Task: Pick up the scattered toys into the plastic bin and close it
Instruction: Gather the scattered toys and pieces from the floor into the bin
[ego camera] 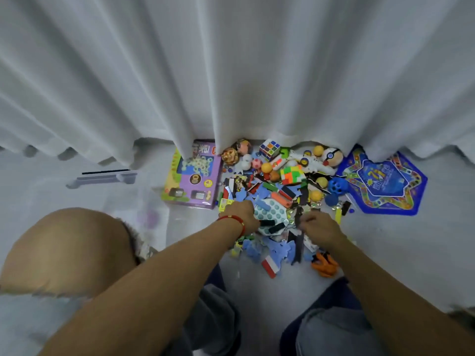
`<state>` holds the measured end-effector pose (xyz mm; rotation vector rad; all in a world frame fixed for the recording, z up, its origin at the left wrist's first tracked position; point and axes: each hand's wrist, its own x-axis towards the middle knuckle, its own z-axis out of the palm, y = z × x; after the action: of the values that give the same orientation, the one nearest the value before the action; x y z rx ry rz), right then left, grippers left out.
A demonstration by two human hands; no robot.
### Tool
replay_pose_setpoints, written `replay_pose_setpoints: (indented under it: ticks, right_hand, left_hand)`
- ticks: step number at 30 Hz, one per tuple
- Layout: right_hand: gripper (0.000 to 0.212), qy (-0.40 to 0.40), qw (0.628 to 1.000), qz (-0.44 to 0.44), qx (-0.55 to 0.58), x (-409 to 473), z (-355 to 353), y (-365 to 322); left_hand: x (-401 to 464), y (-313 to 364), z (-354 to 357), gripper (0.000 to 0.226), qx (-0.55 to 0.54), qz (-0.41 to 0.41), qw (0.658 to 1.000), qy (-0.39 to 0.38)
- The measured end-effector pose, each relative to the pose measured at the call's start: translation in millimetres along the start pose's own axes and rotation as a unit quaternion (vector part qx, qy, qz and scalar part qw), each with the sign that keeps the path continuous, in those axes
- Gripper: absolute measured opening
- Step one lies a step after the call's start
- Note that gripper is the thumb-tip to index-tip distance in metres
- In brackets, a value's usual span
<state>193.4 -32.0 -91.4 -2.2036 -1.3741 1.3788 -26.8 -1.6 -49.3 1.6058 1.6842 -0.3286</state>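
This looks like a room in a home: long white curtains (231, 73) fill the upper frame, and at centre a heap of toys (277, 191) lies on the pale floor (411, 240) beside a boxed game (192, 181).

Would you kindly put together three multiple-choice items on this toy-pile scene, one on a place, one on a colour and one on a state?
1. Where does the purple game box lie?
A. left of the toy pile
B. right of the toy pile
C. on the person's knee

2. What colour is the star-shaped game board?
A. red
B. blue
C. green

3. What are the hands doing?
A. resting on the knees
B. holding the curtain
C. both reaching into the toy pile

Answers:
1. A: the box sits at the left edge of the toy pile, partly under the white curtain.
2. B: its surface is blue with a coloured track.
3. C: the left hand and the right hand are both down among the pieces.
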Motion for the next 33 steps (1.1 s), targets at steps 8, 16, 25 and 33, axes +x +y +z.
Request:
replay_pose_setpoints:
  ticks: [8, 16, 25, 33]
  right_hand:
    - [0.052, -0.011, 1.000, -0.014, -0.008, 36, 59, 15]
    - [0.056, 0.039, 0.996, 0.043, 0.061, 53, 88, 13]
    - [0.042, 0.063, 0.995, 0.012, 0.074, 50, 83, 19]
    - [0.022, 0.100, 0.991, -0.088, -0.023, 26, 60, 5]
  left_hand:
    - [63, -2, 63, 0.074, -0.107, -0.059, 0.992, 0.013]
    - [94, 12, 79, 0.068, -0.188, -0.140, 0.970, 0.059]
    - [100, -2, 75, 0.025, -0.337, -0.192, 0.921, 0.046]
    - [59, -9, 52, 0.023, -0.528, -0.200, 0.825, -0.011]
